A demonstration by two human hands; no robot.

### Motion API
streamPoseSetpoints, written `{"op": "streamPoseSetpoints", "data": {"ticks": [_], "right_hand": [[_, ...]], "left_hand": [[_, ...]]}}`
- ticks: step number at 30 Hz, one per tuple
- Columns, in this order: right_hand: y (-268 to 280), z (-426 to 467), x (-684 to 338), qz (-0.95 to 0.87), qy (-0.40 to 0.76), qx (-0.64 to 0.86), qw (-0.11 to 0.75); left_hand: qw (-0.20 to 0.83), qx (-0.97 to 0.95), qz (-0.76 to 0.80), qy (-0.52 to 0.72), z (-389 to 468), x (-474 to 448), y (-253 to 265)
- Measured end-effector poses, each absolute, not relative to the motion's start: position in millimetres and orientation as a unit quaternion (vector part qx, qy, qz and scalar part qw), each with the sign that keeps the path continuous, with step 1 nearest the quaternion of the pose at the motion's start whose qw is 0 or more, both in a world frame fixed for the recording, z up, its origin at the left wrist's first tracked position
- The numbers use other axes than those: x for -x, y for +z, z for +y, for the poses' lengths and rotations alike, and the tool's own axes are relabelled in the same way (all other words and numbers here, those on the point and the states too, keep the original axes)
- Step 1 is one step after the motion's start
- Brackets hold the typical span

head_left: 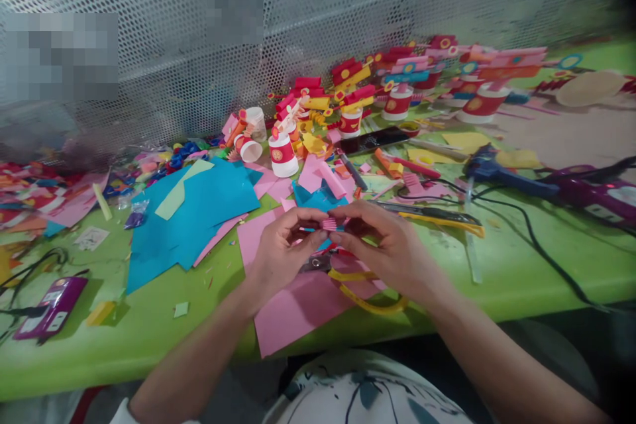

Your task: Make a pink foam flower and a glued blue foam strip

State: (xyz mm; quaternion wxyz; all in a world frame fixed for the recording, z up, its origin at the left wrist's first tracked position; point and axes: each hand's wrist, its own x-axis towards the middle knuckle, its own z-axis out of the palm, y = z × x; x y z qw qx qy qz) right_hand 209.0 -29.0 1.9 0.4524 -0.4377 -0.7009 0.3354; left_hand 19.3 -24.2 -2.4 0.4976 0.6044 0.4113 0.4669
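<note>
Between the fingertips of both hands is a small pink pleated paper strip (328,224). My left hand (285,242) pinches its left end, and my right hand (382,242) pinches the right end. Below the hands, scissors with yellow handles (375,305) lie on a sheet of pink paper (293,318) at the table's front edge. A piece of blue paper (318,196) lies just beyond the fingers, with a rolled pink paper tube (334,180) on it. To the right of my right hand rests a yellow-and-black box cutter (437,217).
Large blue paper sheets (209,212) cover the left middle of the green table (209,324). Several red-and-white paper-cup models (283,156) stand along the perforated metal screen (163,66). A glue gun (511,175) with black cables lies right, a purple device (52,308) left, a phone (375,140) behind.
</note>
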Motion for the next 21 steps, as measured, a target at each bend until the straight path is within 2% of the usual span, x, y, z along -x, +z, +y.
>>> {"op": "streamPoseSetpoints", "data": {"ticks": [3,12,16,21], "right_hand": [[0.3,-29.4,-208.0,-0.699,0.333,0.426,0.467],[-8.3,-33.4,-202.4,-0.746,0.147,0.401,0.512],[-10.4,-32.9,-200.6,-0.741,0.126,0.406,0.520],[-11.1,-33.4,-197.8,-0.745,0.139,0.389,0.524]], "left_hand": [[0.506,-0.597,0.400,0.477,-24.0,-20.1,-2.4],[0.578,-0.516,0.421,0.472,-22.1,-19.0,4.4],[0.591,-0.514,0.395,0.481,-21.5,-19.4,-0.8],[0.552,-0.526,0.403,0.506,-22.1,-23.6,-4.5]]}}
